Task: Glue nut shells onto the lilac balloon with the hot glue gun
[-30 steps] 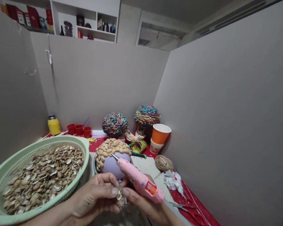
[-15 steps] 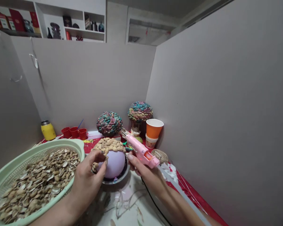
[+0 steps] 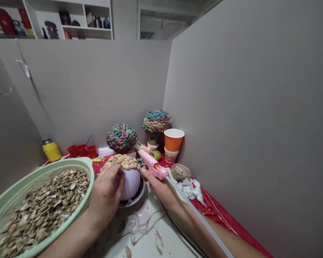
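Pink plastic, smooth and rounded, forms the glue gun (image 3: 152,163) that my right hand (image 3: 159,184) wraps round, its metal tip pointing away from me. A long, pale rod (image 3: 195,211) runs from its back along my forearm. My left hand (image 3: 105,186) is half closed, fingers curled in against the ball's left side; I cannot tell whether a shell is pinched there. Between my hands sits that ball (image 3: 131,182), glossy lilac below, its top crusted with ridged, tan nutshells (image 3: 123,160), in a round, shallow bowl (image 3: 140,193). Left of my left hand, a pale green mesh basket (image 3: 89,167) holds a heap of dry, brittle shells (image 3: 47,206). Beyond my right hand lie a coil of rough twine (image 3: 181,172) and crumpled white plastic (image 3: 191,190). Farther out stand an orange paper cup (image 3: 173,142) and two knobbly, multicoloured balls, one left (image 3: 121,137), one right (image 3: 156,121).
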Motion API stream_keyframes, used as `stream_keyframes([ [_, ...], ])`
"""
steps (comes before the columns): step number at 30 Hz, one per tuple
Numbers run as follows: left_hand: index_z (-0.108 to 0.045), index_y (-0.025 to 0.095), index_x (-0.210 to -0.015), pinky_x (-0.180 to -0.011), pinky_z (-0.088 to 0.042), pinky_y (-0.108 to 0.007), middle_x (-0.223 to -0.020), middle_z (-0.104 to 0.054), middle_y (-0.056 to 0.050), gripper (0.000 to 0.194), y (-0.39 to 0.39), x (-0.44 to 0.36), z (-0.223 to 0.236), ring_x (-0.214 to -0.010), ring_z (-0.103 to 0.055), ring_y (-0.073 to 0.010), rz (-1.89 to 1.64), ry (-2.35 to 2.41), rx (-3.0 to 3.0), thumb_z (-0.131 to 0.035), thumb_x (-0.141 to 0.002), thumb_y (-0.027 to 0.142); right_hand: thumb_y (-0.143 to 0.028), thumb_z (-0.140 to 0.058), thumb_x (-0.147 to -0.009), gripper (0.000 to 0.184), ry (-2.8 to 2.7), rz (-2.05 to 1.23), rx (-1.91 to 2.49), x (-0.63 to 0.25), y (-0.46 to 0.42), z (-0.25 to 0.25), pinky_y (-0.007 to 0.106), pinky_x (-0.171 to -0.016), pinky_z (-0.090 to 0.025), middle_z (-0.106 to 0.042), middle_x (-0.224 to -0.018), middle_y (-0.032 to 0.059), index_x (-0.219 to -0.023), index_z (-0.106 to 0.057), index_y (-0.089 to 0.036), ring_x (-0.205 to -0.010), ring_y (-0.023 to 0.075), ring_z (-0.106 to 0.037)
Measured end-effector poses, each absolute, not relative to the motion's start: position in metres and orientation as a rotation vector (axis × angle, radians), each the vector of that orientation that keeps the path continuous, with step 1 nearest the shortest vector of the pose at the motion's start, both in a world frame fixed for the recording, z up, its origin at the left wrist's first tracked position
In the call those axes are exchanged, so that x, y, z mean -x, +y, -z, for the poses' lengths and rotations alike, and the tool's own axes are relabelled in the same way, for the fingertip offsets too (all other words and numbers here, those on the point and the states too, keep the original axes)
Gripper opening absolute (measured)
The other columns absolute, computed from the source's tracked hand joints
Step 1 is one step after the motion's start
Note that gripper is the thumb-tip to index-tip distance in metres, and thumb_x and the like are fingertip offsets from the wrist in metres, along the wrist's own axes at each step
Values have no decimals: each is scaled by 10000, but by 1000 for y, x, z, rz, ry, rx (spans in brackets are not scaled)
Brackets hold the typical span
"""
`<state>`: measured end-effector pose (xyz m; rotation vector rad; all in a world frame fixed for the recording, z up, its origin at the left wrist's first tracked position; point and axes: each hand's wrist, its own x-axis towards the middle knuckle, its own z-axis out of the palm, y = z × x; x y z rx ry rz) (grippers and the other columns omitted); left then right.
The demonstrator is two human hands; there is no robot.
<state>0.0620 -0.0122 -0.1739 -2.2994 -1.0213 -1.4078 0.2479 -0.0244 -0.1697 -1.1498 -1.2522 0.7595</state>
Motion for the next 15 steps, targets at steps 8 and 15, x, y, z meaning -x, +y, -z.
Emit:
stream_keyframes([
  [8,-558,184,-1091,-852,-530,-396,-1011,-693,-102,230,-14,-64,170,-974,-639,-247,1393,-1100,2313,-550,-878,97,-501,-634,-769,341,-1260,-867,1112,-249,-23,176,287,-537,-381,-502,-589,-15,-672,-586,-178,-536,137,-428],
  [15,-537,180,-1161,-887,-530,-400,-1080,-700,-115,307,-11,-65,174,-1022,-649,-246,1434,-1123,2305,-554,-871,84,-479,-631,-801,319,-1265,-901,1074,-248,-17,189,301,-595,-410,-546,-660,7,-739,-597,-168,-616,164,-486],
])
